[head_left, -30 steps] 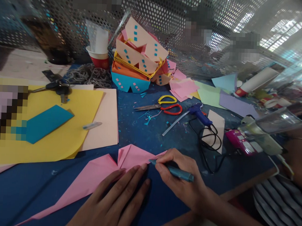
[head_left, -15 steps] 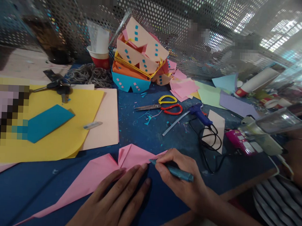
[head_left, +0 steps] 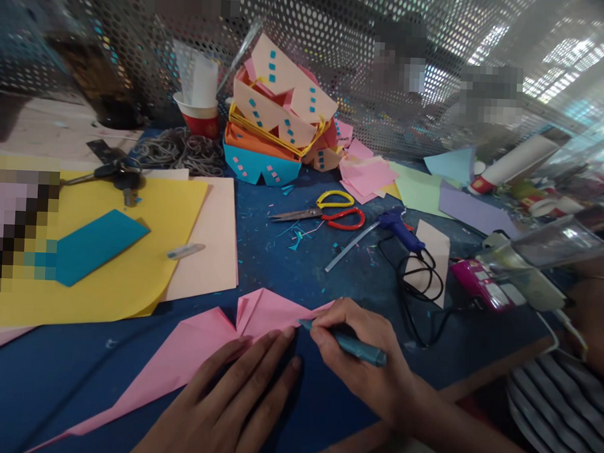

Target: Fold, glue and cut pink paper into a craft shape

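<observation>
A pink paper mask shape [head_left: 176, 354] lies on the blue table, with a notch at its upper middle and a long thin strip running to the lower left. My left hand [head_left: 235, 390] rests flat over its lower edge, fingers stretched out. In my right hand [head_left: 367, 349] is a teal pen [head_left: 359, 348], gripped between thumb and fingers. The pen's tip points left and meets the paper's right part near my left fingertips. Beneath my right fingers, the far right end of the paper is partly hidden.
Scissors [head_left: 327, 214], a blue glue gun [head_left: 402, 231] with its cord, and paper scraps lie beyond my hands. Folded paper masks [head_left: 281, 112] are stacked at the back. Yellow sheets [head_left: 172, 221] with keys [head_left: 119, 172] cover the left. Another person's striped garment [head_left: 558, 418] shows at right.
</observation>
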Motion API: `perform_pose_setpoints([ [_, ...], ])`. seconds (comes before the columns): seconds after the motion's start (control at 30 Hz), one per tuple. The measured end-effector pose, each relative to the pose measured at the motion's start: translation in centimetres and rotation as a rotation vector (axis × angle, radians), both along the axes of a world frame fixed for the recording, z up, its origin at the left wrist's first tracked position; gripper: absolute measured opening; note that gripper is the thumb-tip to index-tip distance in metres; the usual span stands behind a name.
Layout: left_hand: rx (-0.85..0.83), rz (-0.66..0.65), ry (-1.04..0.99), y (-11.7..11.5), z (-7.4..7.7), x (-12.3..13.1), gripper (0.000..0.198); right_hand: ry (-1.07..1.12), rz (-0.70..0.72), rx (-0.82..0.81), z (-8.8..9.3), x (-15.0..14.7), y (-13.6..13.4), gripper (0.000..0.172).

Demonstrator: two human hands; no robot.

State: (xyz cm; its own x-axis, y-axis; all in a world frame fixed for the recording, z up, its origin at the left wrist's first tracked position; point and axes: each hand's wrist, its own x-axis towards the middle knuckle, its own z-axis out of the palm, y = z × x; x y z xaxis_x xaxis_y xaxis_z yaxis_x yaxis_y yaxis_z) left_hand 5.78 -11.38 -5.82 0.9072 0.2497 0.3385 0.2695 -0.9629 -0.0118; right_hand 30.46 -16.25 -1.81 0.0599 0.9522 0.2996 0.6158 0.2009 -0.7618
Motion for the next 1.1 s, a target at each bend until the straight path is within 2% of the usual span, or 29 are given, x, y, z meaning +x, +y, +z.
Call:
perform_pose_setpoints([
  [0.37,0.047,-0.013,0.026,0.2,0.0,-0.2,0.067,-0.002,0.009,0.027,0.2,0.1,-0.1,0.008],
  [0.53,0.054,-0.012,-0.012,0.1,0.0,-0.3,0.072,0.043,-0.022,0.135,0.5,0.7,-0.5,0.013],
  [0.67,0.03,-0.004,-0.031,-0.1,0.9,-0.4,0.08,-0.03,0.014,0.132,0.8,0.9,-0.5,0.017],
  [0.87,0.055,-0.033,0.004,-0.1,2.4,-0.2,0.097,-0.196,-0.086,0.108,0.3,0.4,-0.1,0.016],
  [1.0,0.033,-0.028,-0.021,-0.4,2.7,-0.3,0.091,-0.26,-0.085,0.126,0.1,0.1,0.0,0.016],
  [1.1,0.002,-0.011,-0.011,-1.0,2.9,-1.4,0.086,-0.291,-0.093,0.136,0.2,-0.1,-0.1,0.016],
])
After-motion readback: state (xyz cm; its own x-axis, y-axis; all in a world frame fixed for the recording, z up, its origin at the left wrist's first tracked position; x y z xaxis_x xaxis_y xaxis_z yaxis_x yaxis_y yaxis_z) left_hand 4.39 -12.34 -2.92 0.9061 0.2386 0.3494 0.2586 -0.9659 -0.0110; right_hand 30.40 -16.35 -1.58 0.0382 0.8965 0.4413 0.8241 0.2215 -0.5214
